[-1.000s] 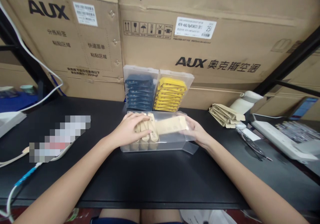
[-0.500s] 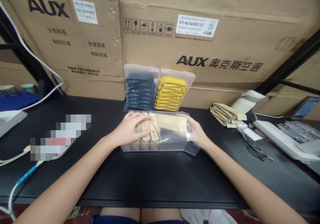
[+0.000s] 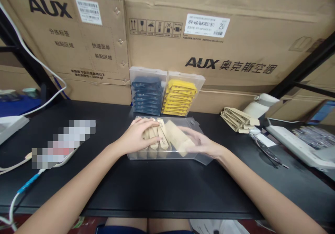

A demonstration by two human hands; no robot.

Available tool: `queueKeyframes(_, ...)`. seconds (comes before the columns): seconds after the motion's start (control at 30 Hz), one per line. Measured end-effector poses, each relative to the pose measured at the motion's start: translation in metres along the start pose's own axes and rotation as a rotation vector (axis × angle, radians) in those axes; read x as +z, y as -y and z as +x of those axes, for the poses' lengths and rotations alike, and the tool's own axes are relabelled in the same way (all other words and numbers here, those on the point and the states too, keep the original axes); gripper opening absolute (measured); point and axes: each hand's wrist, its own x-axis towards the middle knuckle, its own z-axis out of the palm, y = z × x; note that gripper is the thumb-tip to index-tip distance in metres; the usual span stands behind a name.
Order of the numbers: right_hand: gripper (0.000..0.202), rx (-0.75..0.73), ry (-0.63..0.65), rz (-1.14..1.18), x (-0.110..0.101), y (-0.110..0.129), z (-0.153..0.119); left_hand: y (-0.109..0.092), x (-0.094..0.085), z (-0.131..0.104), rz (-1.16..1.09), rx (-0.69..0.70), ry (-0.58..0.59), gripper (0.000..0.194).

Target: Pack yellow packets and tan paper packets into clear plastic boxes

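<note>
A clear plastic box lies on its side on the black table, holding a row of upright tan folded packets in its left part. My left hand rests over that row, its fingers across the top and its thumb against the nearer side, keeping hold of the packets. At the box's right end, my right hand, slightly blurred, reaches in with fingers and thumb around a single tan packet. This packet tilts beside the row, its lower end toward the hand.
Behind the box stand clear boxes of blue packets and yellow packets, against a large carton. To the right are more tan packets, a white bottle, glasses and a white power strip. A cable runs at left.
The single tan packet has turned from lying level along the box to a slant, its right end lower. My right hand has shifted with it; my left hand stays put.
</note>
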Motion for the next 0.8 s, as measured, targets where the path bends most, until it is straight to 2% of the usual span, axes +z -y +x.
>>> queueKeyframes(0.2, 0.081, 0.042, 0.112, 0.074, 0.004, 0.006, -0.002, -0.005, 0.0, -0.002, -0.015, 0.001, 0.009, 0.048)
queueKeyframes(0.37, 0.07, 0.08, 0.16, 0.124, 0.005, 0.008, -0.002, -0.008, 0.003, -0.002, -0.032, 0.018, 0.018, 0.049)
queueKeyframes(0.53, 0.057, 0.093, 0.114, 0.06, 0.004, 0.003, 0.0, -0.014, 0.009, -0.002, -0.028, 0.008, 0.018, 0.051)
queueKeyframes(0.7, 0.068, 0.075, -0.024, -0.06, 0.009, -0.006, 0.004, -0.017, 0.011, -0.002, -0.019, 0.009, 0.028, 0.055)
queueKeyframes(0.8, 0.074, 0.064, -0.062, -0.087, 0.009, -0.013, 0.006, -0.016, 0.012, -0.002, -0.011, 0.017, 0.031, 0.054)
